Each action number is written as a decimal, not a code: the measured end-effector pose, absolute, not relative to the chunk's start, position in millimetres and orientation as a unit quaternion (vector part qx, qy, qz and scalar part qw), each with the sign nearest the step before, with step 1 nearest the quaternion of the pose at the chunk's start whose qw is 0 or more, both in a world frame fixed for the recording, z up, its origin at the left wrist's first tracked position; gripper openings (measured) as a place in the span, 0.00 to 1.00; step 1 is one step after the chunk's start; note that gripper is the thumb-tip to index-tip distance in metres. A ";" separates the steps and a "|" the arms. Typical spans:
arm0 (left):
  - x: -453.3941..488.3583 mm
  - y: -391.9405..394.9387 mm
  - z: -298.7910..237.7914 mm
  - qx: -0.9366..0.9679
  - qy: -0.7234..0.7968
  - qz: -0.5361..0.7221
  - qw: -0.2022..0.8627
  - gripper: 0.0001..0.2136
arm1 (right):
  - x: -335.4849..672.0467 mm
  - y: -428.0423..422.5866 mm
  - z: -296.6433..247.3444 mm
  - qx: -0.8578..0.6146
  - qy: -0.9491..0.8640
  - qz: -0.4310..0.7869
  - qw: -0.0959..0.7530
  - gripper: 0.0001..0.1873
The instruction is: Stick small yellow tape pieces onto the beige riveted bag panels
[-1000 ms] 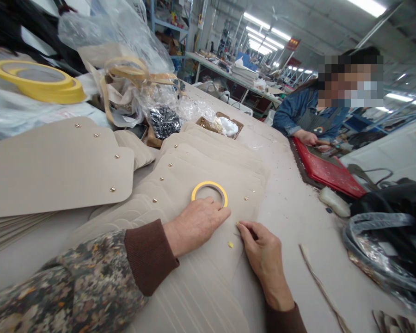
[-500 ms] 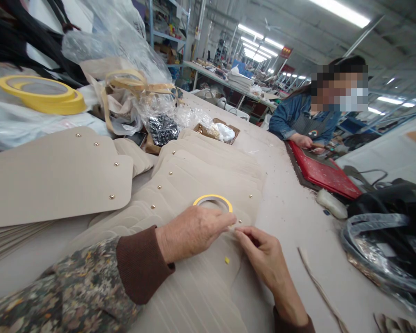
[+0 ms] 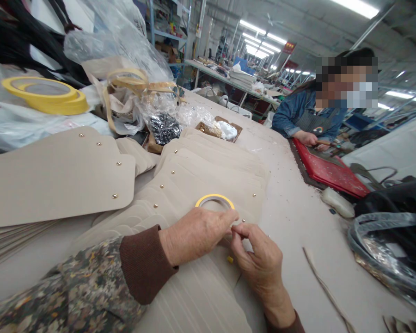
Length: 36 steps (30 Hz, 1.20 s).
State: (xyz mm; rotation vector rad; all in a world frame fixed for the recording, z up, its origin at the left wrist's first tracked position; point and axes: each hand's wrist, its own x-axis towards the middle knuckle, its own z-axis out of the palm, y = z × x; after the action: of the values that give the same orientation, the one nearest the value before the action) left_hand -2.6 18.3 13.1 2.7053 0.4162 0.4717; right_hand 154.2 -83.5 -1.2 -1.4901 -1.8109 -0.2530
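The yellow tape roll (image 3: pixel 215 201) lies on the top beige panel (image 3: pixel 208 185), just beyond the left hand (image 3: pixel 197 233). Its free end appears pinched between both hands, the right hand (image 3: pixel 260 259) closed on it; the end is best kept taut and low over the panel.

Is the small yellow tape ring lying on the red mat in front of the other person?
No, the small yellow tape ring lies on the stack of beige cut panels, just beyond the left hand, far from the red mat.

Bright overhead tubes, warped edges
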 end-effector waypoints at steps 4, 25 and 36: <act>-1.8 19.8 14.8 0.958 0.146 0.187 0.159 0.03 | 151.0 -85.7 -1.5 -0.615 -0.669 -0.083 0.408 0.07; 7.5 13.2 15.2 0.974 0.199 0.057 0.089 0.04 | 185.6 -79.6 -11.2 -0.764 -0.368 0.285 0.446 0.22; 6.9 12.1 16.3 0.972 0.202 0.053 0.109 0.06 | 179.3 -73.4 -14.7 -0.794 -0.514 0.043 0.322 0.14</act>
State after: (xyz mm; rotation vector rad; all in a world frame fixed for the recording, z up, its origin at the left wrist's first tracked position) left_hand 6.9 12.1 16.3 2.8583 0.5948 0.1572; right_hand 179.3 -73.4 -14.7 -2.0838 -1.3504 0.1135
